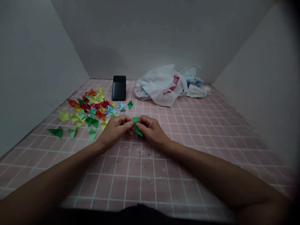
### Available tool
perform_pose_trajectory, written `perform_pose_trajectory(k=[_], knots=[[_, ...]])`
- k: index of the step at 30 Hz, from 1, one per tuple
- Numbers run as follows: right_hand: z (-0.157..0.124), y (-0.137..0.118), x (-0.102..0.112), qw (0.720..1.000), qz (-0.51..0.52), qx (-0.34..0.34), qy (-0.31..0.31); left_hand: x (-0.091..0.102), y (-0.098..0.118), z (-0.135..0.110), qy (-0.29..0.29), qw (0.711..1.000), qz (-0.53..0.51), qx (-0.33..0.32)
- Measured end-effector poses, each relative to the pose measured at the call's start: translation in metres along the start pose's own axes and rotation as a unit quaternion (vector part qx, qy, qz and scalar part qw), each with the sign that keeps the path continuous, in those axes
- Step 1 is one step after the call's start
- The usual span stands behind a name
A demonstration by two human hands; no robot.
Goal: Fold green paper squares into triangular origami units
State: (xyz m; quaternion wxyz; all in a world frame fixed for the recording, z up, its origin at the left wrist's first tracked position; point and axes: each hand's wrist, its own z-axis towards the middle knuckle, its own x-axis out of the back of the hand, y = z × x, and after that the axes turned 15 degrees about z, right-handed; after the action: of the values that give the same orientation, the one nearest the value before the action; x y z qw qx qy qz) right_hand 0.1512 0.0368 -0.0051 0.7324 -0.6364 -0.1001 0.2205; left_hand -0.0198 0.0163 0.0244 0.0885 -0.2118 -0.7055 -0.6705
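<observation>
Between my two hands is a small folded piece of green origami paper (138, 129), raised a little over the table. My left hand (119, 126) pinches its left side with thumb and forefinger. From the right, my right hand (150, 128) grips it the same way, thumb on the near face. Partly hidden beneath the paper is a small dark bluish thing I cannot make out. To the left lies a spread of folded paper cranes (93, 107) in red, orange, yellow, green and light blue. One dark green folded piece (130, 104) sits apart, just beyond my hands.
A pink table cover (199, 140) with a white grid lies under everything. At the back are a black phone (119, 88), a white plastic bag (159, 84) with red print, and a crumpled white and blue packet (195, 82). Grey walls stand on three sides.
</observation>
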Motion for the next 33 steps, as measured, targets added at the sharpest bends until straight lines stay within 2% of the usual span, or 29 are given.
perform_pose_trajectory(k=[3, 9, 12, 15, 19, 25, 28, 33], knots=[[0.001, 0.0, 0.0, 1.0, -0.024, 0.009, -0.006, 0.002, 0.0, 0.001, -0.001, 1.0, 0.003, 0.003], [0.001, 0.001, 0.0, 0.989, -0.128, 0.074, -0.031, 0.004, 0.005, 0.001, 0.014, 0.998, 0.065, 0.004], [0.001, -0.001, 0.001, 0.983, -0.16, 0.086, -0.038, 0.004, 0.005, 0.001, 0.01, 0.998, 0.048, 0.025], [0.001, -0.003, 0.002, 0.99, -0.123, 0.059, -0.033, 0.004, 0.001, 0.002, -0.005, 0.999, -0.002, 0.051], [0.002, -0.001, 0.003, 0.999, -0.042, 0.011, -0.017, 0.006, -0.004, 0.005, -0.027, 0.998, -0.035, 0.045], [0.001, 0.001, 0.002, 0.997, -0.076, 0.03, 0.013, 0.003, -0.007, 0.005, -0.034, 0.998, -0.033, 0.041], [0.0, 0.001, 0.001, 0.996, -0.078, 0.037, 0.021, 0.001, -0.007, 0.003, -0.024, 0.999, -0.016, 0.021], [0.0, 0.001, 0.001, 0.998, -0.062, 0.023, 0.024, 0.0, -0.005, 0.002, 0.027, 0.998, 0.051, -0.019]])
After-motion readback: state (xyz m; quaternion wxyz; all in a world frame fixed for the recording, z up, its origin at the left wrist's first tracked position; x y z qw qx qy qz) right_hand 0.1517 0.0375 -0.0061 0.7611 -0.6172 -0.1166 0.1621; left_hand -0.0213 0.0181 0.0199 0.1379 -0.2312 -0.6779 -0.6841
